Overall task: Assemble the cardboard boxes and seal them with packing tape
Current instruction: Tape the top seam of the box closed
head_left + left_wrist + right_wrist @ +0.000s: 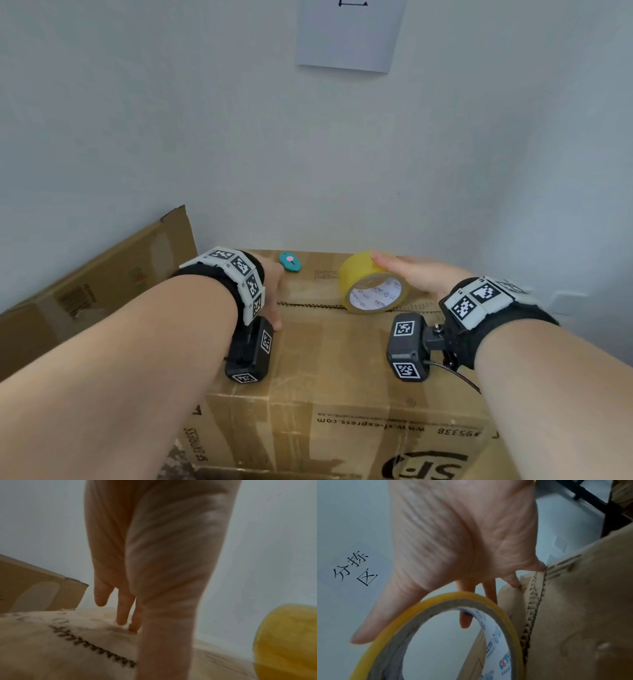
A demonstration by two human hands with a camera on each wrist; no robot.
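Observation:
A brown cardboard box (pixel 342 359) stands in front of me with its top flaps folded shut, and the seam (pixel 308 305) between them is bare. My left hand (pixel 272 291) presses on the left part of the box top (pixel 51 649) with straight fingers (pixel 121 612). A yellow packing tape roll (pixel 356 274) stands on its edge on the box top, right of the middle. My right hand (pixel 407 274) lies over the tape roll (pixel 450 595) with fingers stretched out, its thumb (pixel 368 628) along the rim. Its little finger touches a flap edge (pixel 537 601).
A small teal cutter (pixel 290 262) lies at the far edge of the box top. A second cardboard box (pixel 102 281) leans at the left against the white wall. A paper sheet (pixel 349 34) hangs on the wall above. A black frame (pixel 590 500) shows at the right.

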